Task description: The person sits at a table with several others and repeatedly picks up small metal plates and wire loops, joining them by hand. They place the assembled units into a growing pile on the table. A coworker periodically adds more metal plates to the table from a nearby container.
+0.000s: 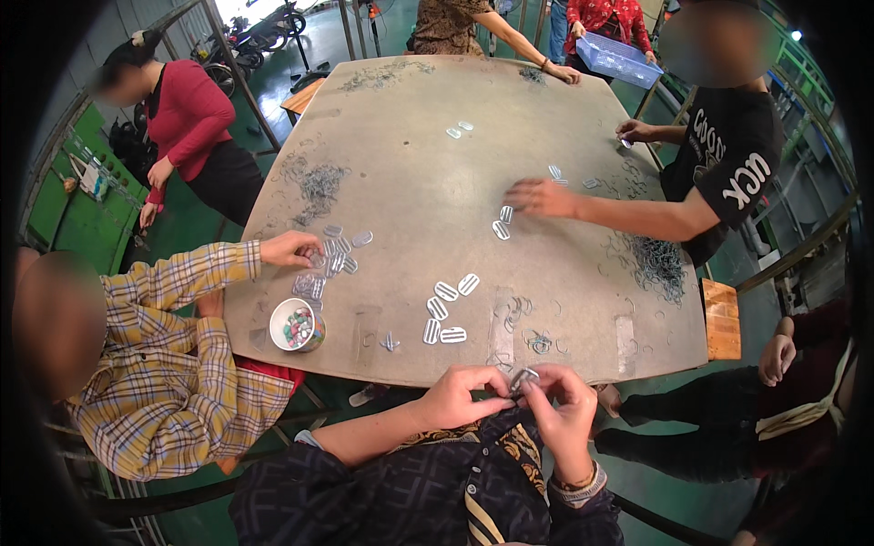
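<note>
At the table's near edge, my left hand (469, 397) and my right hand (562, 409) are both closed in a pinch on one small slotted metal plate (523, 379). My fingers cover part of it, so any smaller piece between them is hidden. Just beyond my hands lie a small heap of curved wire pieces (540, 343) and scattered wire bits (517, 311). Several flat oval slotted plates (437, 308), silver with dark slots, rest on the tabletop ahead and to the left.
The brown table (410, 209) holds wire heaps at left (320, 189) and right (657, 266). A cup of coloured pieces (297, 326) stands near a co-worker's plaid sleeve (182, 276). Another co-worker's hand (543, 197) reaches in from the right. Someone carries a blue basket (619, 60) behind.
</note>
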